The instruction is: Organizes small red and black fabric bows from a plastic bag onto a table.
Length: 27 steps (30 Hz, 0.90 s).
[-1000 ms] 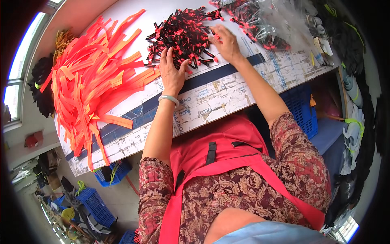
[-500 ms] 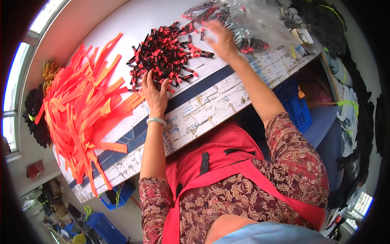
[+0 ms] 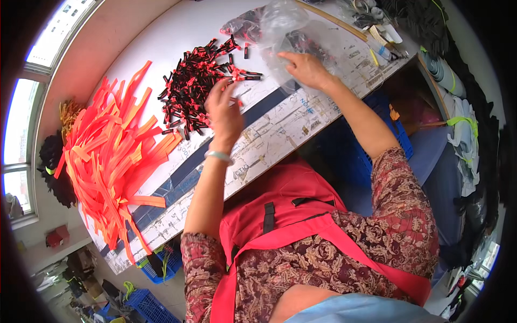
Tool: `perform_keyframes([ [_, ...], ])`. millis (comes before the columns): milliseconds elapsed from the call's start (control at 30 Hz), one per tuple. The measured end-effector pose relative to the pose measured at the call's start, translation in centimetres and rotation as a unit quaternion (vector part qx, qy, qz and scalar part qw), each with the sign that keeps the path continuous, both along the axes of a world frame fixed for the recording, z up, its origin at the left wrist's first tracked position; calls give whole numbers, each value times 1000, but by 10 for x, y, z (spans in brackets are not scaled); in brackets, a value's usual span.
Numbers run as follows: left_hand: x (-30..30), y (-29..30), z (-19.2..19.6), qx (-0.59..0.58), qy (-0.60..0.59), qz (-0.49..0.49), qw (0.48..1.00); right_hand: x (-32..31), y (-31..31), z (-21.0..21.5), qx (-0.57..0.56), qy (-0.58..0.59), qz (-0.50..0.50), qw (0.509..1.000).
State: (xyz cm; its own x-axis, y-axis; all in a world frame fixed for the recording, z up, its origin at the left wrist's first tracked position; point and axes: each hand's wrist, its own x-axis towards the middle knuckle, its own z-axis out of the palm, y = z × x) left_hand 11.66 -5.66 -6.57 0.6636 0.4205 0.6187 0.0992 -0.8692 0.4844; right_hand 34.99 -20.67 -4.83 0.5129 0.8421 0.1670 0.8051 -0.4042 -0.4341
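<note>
A heap of small black and coral-red strap pieces [image 3: 186,89] lies on the white worktable. My left hand [image 3: 225,116] is over the heap's right edge, its fingers apart and slightly curled, with nothing seen in them. My right hand [image 3: 308,70] is at the clear plastic bag [image 3: 277,67], its index finger stretched to the left and the thumb apart. The hand overlaps the bag; whether it touches the film is hard to make out. More of the black and red pieces show through the bag. A few loose pieces lie between heap and bag.
A large pile of bright orange strips [image 3: 102,167] covers the table's left end, some hanging over the front edge. A wooden stick [image 3: 334,20] and a yellow marker [image 3: 374,57] lie at the far right. Below the table is a blue crate [image 3: 401,137].
My left hand has lifted off the heap's near edge and moved right. My right hand has come down and to the right, and the bag's film now spreads nearer to the heap.
</note>
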Motion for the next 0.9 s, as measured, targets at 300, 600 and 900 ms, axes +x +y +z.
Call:
perform_keyframes([
  [300,135,-12,30,-13,190,-140,972,3,-5,11,-30,170,128,977],
  [600,124,-4,-5,128,382,-120,907,150,-6,26,-251,-74,-116,958],
  [900,150,3,8,85,145,-109,980,139,13,-30,-13,-106,0,994],
])
